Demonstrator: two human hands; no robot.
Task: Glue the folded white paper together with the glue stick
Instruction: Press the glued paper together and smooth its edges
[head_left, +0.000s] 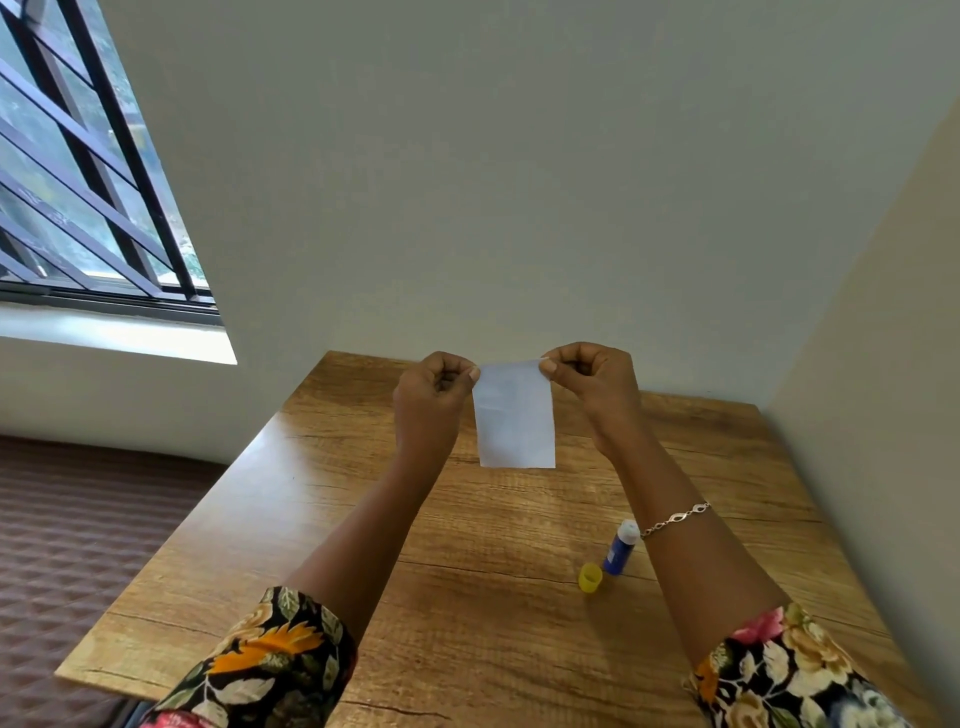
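Hanging above the table (363, 519), the paper (515, 415) is pinched at its top corners by left hand (431, 387) and right hand (592, 382). Glue stick (620, 548) is lying uncapped, cap (590, 577) beside it.

Two bare forearms are seen reaching out from short, wide sleeves that end near the elbows. The left sleeve (270, 660) is made of black fabric printed with large flowers in orange and cream, with pale green leaves and a touch of pink at the lower edge. The right sleeve (779, 670) is cut from the same black floral cloth, with a pink bloom, cream and yellow flowers and white leaves. A thin silver chain bracelet (675, 518) with small oval links is worn on the right wrist.
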